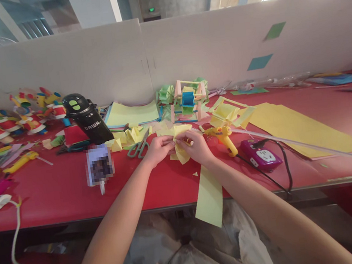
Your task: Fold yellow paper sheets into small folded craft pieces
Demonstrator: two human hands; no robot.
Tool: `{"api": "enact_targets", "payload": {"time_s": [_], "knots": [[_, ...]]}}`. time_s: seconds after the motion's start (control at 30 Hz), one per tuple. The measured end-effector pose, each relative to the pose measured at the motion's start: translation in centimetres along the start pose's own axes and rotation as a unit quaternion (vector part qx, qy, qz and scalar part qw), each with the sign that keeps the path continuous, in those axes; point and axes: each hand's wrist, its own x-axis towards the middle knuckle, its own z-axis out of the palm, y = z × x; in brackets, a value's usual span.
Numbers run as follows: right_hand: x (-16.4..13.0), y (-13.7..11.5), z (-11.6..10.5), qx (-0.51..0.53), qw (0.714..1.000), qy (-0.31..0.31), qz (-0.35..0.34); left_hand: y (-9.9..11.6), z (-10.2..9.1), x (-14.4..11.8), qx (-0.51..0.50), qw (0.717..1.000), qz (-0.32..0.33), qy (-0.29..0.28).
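Yellow paper piece (182, 153) mid-shaping, partly done

Biggest first: red table (170, 189), cluttered. Large yellow sheets (305, 128) lie flat at right, no folds visible; count as unused stock. Paper stack (132, 111) at the back, also flat. Pale yellow strip (209, 199) hangs over the near edge below the right wrist, flat, so presumably unworked.

Stick frame (187, 99) stands at the back centre with folded blue paper in it; looks assembled. Yellow-paper stick assembly (228, 113) to its right; can't tell if finished. Glue gun (224, 134) lies just beside the right hand, not held.

Left hand (159, 149) and right hand (197, 146): fingers narrowed, both pinching the yellow paper piece between them, over the table's middle. Its folds are partly hidden; exact stage unclear, judged incomplete.

Folded yellow pieces (128, 137) left of the hands: creasing done, apparently not attached to anything. Scissors (139, 149) lie next to them, unheld. Smallest: triangular paper scrap (195, 174) near the strip, probably an offcut.
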Motion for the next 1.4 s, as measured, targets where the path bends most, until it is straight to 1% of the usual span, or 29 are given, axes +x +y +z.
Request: {"api": "enact_targets", "payload": {"time_s": [0.1, 0.27, 0.43, 0.63, 0.77, 0.93, 1.1, 1.4], "knots": [[0.0, 0.1, 0.0, -0.001, 1.000, -0.002, 0.002, -0.1, 0.0, 0.1, 0.002, 1.000, -0.001, 0.005], [0.0, 0.2, 0.1, 0.002, 1.000, -0.005, -0.004, -0.1, 0.1, 0.1, 0.010, 0.999, -0.009, 0.034], [-0.1, 0.1, 0.1, -0.009, 0.999, -0.023, -0.020, -0.2, 0.0, 0.2, 0.005, 0.999, 0.003, 0.051], [-0.2, 0.4, 0.2, -0.005, 0.999, -0.019, -0.045, 0.2, 0.0, 0.2, -0.032, 0.997, 0.007, 0.073], [-0.2, 0.5, 0.3, -0.037, 0.996, -0.015, -0.076, 0.8, 0.1, 0.0, -0.073, 0.994, 0.000, 0.081], [-0.2, 0.2, 0.1, -0.087, 0.990, -0.022, -0.108, 1.0, -0.1, -0.1, -0.098, 0.992, -0.007, 0.081], [-0.2, -0.1, 0.0, -0.110, 0.987, -0.030, -0.117, 1.1, -0.1, -0.1, -0.112, 0.989, -0.014, 0.094], [-0.3, -0.1, 0.1, -0.110, 0.986, -0.031, -0.124, 1.1, -0.1, 0.1, -0.118, 0.984, -0.024, 0.133]]}}
